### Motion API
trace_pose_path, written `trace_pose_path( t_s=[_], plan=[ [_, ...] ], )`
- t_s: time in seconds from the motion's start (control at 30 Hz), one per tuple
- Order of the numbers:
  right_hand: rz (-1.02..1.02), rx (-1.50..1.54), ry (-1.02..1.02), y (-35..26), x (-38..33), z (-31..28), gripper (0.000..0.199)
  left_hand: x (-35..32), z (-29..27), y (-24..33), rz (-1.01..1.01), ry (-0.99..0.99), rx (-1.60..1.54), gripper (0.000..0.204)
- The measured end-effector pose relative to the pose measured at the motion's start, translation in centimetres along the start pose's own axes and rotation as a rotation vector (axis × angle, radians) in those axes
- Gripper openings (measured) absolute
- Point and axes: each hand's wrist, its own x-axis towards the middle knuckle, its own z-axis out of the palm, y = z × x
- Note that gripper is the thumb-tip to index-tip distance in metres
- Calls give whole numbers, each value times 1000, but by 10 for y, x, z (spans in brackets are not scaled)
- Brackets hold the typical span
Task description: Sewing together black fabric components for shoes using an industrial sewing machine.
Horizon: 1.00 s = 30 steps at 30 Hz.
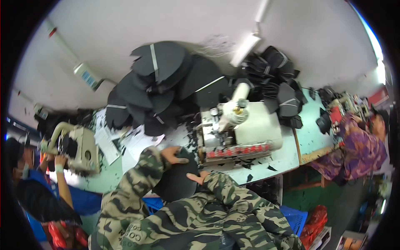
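Observation:
A dark grey-black flat sheet piece (pixel 176 181) with a rounded outline lies between my two hands, at the near edge of the table and in front of my body. My left hand (pixel 171 155) is closed on its far edge, with the thumb across the top face. At its right edge, my right hand (pixel 198 177) grips the same piece; the thumb rests on top and the other fingers are mostly hidden. Just right of both hands stands a cream bench machine (pixel 259 130) with a metal working head (pixel 214 135) on its left side.
Stacks of dark rounded pieces (pixel 160 62), tied with pale bands, lean along the wall. More tied bundles (pixel 287 100) sit behind the machine. Black scraps litter the white table (pixel 287 156). Co-workers use machines at left (pixel 83 146) and right (pixel 346 108). Below is a blue crate (pixel 294 218).

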Motion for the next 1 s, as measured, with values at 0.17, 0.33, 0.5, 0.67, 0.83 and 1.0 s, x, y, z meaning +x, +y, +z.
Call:
trace_pose_path(
  t_s=[0.17, 0.33, 0.5, 0.67, 0.83, 1.0],
  plan=[
    [-22, 100, 13, -1, -9, -5, 111, -82, -21, -77, -63, 703, -353, 37],
    [-81, 29, 114, -4, 1, 6, 103, -187, 50, -156, -842, 754, -779, 72],
    [-130, 13, 39, -9, 2, 5, 102, -127, 81, -81, -511, 664, -1502, 90],
    [-120, 56, -44, -20, -9, -8, 100, -75, 60, -119, -452, 753, -1157, 61],
    [-116, 175, -169, -15, -19, -22, 97, -69, 51, -40, -516, 990, -227, 70],
    [-181, 480, -305, 31, -35, -25, 74, -51, 11, 36, -54, 641, 610, 54]
  ],
)
